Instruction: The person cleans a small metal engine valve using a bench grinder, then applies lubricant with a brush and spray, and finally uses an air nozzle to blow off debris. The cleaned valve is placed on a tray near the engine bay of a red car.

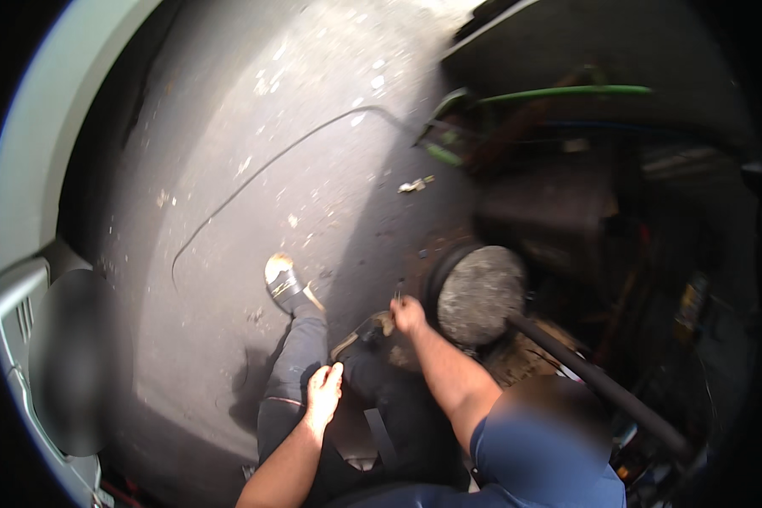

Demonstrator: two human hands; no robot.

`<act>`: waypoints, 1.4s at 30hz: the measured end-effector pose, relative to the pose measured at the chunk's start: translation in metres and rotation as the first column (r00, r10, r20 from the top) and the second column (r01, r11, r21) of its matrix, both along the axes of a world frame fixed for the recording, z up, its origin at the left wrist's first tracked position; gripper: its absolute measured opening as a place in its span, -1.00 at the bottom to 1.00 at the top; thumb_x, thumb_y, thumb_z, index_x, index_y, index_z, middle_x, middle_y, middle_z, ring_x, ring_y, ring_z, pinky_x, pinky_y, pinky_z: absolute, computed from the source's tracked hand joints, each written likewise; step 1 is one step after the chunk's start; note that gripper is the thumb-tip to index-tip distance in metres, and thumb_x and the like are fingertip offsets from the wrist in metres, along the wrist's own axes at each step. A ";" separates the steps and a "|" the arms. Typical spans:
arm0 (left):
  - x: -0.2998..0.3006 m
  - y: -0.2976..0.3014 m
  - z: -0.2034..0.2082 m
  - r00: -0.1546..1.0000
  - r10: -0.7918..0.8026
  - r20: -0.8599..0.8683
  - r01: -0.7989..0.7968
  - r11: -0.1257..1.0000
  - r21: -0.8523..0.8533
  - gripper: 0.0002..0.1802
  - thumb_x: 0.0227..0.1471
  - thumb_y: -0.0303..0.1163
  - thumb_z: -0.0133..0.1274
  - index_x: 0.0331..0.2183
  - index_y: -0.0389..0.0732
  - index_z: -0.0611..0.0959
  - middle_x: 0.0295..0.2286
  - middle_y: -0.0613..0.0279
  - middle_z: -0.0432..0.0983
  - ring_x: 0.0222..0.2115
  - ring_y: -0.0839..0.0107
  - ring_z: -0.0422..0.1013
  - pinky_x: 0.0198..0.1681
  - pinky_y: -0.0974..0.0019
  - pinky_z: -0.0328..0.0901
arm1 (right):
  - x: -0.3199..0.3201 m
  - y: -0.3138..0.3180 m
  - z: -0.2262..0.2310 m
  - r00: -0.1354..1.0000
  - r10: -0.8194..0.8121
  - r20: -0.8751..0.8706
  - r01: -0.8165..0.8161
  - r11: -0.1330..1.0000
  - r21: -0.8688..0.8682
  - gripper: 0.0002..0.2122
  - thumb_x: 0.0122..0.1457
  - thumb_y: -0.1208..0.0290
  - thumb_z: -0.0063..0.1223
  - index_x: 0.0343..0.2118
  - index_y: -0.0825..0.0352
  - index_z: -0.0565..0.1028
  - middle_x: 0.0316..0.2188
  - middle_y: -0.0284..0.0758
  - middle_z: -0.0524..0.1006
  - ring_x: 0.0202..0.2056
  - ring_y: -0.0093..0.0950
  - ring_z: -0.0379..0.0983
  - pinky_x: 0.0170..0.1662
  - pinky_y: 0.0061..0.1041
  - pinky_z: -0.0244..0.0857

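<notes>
The grey floor point(229, 195) spreads widest, with a pale vehicle panel point(30, 161) curving along its left edge. On the right, a round slab point(483, 296) lies beside a dark pole point(601, 385); a thin cable point(254, 173) arcs over the floor. The left hand point(323, 394) is before the legs point(300, 356), loosely curled, too blurred to tell whether it grips anything. The right hand point(408, 315), just left of the slab, looks closed on a thin piece point(399, 290) poking past its fingertips. Handling that piece well likely calls for a firm, light pinch, a steady wrist, knuckles clear of the slab's edge and the tip angled away from the legs.
</notes>
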State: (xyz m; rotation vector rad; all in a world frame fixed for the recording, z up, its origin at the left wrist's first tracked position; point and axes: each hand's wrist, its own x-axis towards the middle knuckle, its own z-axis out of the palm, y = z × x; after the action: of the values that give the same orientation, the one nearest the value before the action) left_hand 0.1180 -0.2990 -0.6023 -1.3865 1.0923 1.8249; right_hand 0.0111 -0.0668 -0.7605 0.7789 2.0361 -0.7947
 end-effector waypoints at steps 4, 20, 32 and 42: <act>-0.010 0.002 0.085 0.629 -0.759 -0.168 0.714 0.650 -0.262 -0.67 0.07 -0.07 0.18 -0.45 -0.14 0.58 -0.57 0.36 0.44 -0.45 0.50 0.38 -0.06 0.11 -0.12 | 0.049 0.055 0.200 0.678 -0.539 0.500 0.690 0.702 -0.178 -0.84 0.32 0.30 -0.09 -0.28 0.28 0.44 -0.52 -0.38 0.49 -0.55 -0.52 0.45 -0.49 -0.49 0.41; -0.001 -0.224 0.242 0.639 -0.762 -0.107 0.487 0.508 -0.711 -0.64 0.07 -0.18 0.16 -0.59 -0.19 0.46 -0.62 0.38 0.30 -0.55 0.53 0.18 -0.45 0.36 0.17 | 0.214 0.203 0.562 0.410 -0.146 -0.900 0.719 0.659 0.221 -0.71 0.27 0.37 -0.01 0.02 0.35 0.42 -0.15 -0.24 0.55 -0.21 -0.34 0.51 -0.11 -0.42 0.35; 0.273 -0.185 0.304 0.762 -0.647 -0.037 0.469 0.590 -0.657 -0.65 0.12 -0.16 0.13 -0.54 -0.18 0.47 -0.68 0.36 0.32 -0.75 0.50 0.18 -0.72 0.36 0.14 | 0.163 0.142 0.513 0.598 0.643 -0.478 -0.377 0.752 0.540 -0.70 0.07 0.40 0.03 -0.11 0.35 0.46 -0.08 -0.18 0.41 0.03 -0.20 0.33 0.07 -0.25 0.30; 0.352 -0.221 0.292 0.926 -0.202 -0.320 0.017 0.867 -0.498 -0.89 0.13 -0.37 -0.09 -0.31 -0.19 0.44 -0.54 0.30 0.35 -0.73 0.53 0.22 -0.76 0.43 0.14 | 0.308 0.095 0.499 0.659 0.709 -0.249 -0.592 0.694 0.409 -0.26 0.09 0.41 0.00 0.35 0.17 -0.02 0.39 -0.12 -0.18 0.09 -0.22 0.35 0.15 -0.27 0.27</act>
State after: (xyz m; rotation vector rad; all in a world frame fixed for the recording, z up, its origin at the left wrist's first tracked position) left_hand 0.4703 -0.5200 -0.3101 -1.2285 1.8959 1.8368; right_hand 0.3192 0.0286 -0.2611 -0.0485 2.5905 -0.2152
